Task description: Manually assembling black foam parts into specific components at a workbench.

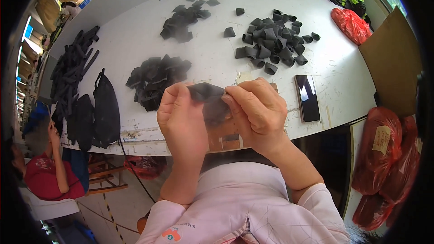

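Between my two hands, above the table's near edge, a dark grey fabric piece (206,91) is held up. My left hand (181,116) is closed on its left end, the thumb lying along it. My right hand (258,110) pinches its right end between thumb and fingers. Below the piece lies another dark patch, hazy, which I cannot make out. Just beyond my left hand is a pile of flat dark fabric pieces (158,77). Farther right sits a heap of dark looped fabric tubes (273,40).
Another pile of dark pieces (181,22) lies farther back. Long dark strips (72,68) and black pouches (105,108) occupy the left. A phone (307,98) lies at right. Red bags (377,149) stand beside the table; a cardboard sheet (391,58) leans there. Another person (52,176) sits at left.
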`<action>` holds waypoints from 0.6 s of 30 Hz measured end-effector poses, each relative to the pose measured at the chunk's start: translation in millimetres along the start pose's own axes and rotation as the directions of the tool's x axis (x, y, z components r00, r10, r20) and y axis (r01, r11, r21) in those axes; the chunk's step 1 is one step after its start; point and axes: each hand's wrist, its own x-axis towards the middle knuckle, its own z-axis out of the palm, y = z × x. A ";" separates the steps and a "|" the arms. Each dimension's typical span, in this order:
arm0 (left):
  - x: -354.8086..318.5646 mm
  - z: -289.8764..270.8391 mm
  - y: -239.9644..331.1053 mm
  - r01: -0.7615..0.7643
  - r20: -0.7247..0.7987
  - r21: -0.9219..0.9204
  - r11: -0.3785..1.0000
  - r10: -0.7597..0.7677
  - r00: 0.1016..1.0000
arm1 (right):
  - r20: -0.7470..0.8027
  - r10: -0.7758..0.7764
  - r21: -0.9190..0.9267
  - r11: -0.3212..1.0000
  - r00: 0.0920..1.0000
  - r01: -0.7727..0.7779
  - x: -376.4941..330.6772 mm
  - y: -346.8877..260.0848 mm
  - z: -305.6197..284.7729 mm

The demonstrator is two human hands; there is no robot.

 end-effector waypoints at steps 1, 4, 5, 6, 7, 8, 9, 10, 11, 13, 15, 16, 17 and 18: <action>-1.6 0.2 -1.0 0.002 -0.004 0.010 1.000 -0.002 1.000 | 0.002 0.001 0.003 1.000 1.000 -0.001 0.0 0.4 -1.1; -3.0 2.5 -4.9 0.017 -0.016 -0.012 1.000 -0.017 1.000 | 0.003 0.025 0.009 1.000 1.000 -0.025 1.5 -1.8 -5.4; -2.0 6.3 -4.7 0.024 -0.005 -0.040 0.999 -0.024 1.000 | 0.036 0.123 0.116 0.985 0.992 -0.126 2.1 -5.5 -8.1; -2.1 10.7 -4.3 0.031 0.007 -0.069 0.997 -0.031 0.999 | 0.078 0.216 0.216 0.949 0.973 -0.228 3.2 -8.0 -10.9; -3.9 15.9 -4.8 0.017 -0.017 -0.022 1.000 -0.017 1.000 | 0.106 0.249 0.283 0.921 0.963 -0.269 3.8 -7.7 -14.7; -6.0 17.0 -6.9 0.017 -0.020 -0.023 1.000 -0.017 1.000 | 0.109 0.249 0.283 0.920 0.962 -0.270 3.8 -6.8 -14.6; -8.5 17.4 -8.5 -0.044 0.008 0.110 0.993 0.043 0.999 | 0.149 0.271 0.303 0.903 0.951 -0.304 4.1 -5.2 -13.8; -9.9 18.0 -9.8 -0.105 0.047 0.236 0.966 0.096 0.994 | 0.184 0.293 0.317 0.886 0.938 -0.339 4.0 -3.9 -14.0; -9.7 13.5 -14.3 -0.116 -0.015 0.278 0.954 0.125 0.992 | 0.183 0.295 0.315 0.886 0.938 -0.340 1.1 -1.3 -10.8; -10.6 7.2 -13.6 -0.080 -0.052 0.212 0.974 0.093 0.994 | 0.131 0.256 0.318 0.904 0.958 -0.285 -6.9 4.9 0.1; -11.6 2.7 -13.2 -0.050 -0.093 0.132 0.990 0.063 0.994 | 0.111 0.226 0.274 0.929 0.968 -0.248 -4.7 6.1 2.4; -12.1 1.4 -12.4 -0.052 -0.096 0.135 0.990 0.065 0.993 | 0.096 0.187 0.234 0.950 0.978 -0.204 -2.3 6.7 3.0; -12.5 0.1 -11.8 -0.053 -0.099 0.139 0.989 0.068 0.993 | 0.098 0.187 0.237 0.950 0.978 -0.205 0.3 7.4 2.7; -12.9 -0.9 -11.5 -0.055 -0.102 0.142 0.988 0.070 0.992 | 0.118 0.129 0.184 0.972 0.985 -0.150 2.9 8.3 1.8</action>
